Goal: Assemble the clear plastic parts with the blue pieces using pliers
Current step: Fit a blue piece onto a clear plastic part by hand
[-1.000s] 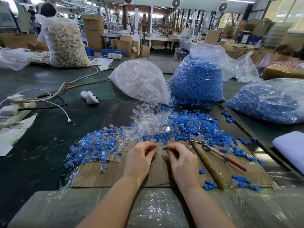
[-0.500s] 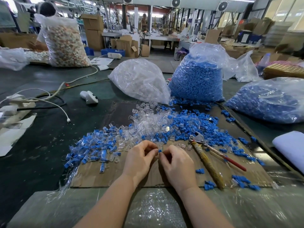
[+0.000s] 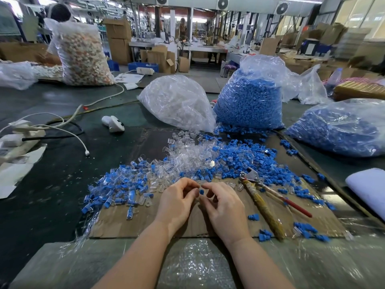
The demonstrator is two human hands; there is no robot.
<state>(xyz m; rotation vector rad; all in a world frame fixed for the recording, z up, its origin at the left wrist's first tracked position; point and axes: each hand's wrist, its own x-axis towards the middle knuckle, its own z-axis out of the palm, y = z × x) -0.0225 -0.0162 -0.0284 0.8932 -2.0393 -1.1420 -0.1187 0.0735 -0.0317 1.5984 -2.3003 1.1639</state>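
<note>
My left hand and my right hand meet fingertip to fingertip over a cardboard sheet. Both have curled fingers and pinch a small blue piece between them; whether a clear part is there too cannot be made out. Just beyond the hands lie a heap of loose clear plastic parts and a heap of blue pieces. To the left is a pile of joined clear-and-blue parts. The pliers lie untouched to the right of my right hand, handles pointing toward me.
Behind the heaps stand a bag of clear parts and a bag of blue pieces, with another blue bag at the right. Cables and a power strip lie at the left. Bubble wrap covers the near edge.
My two hands have closed in on each other. The blue piece, earlier at my right fingertips, now sits between both hands' fingertips. The pliers have not moved.
</note>
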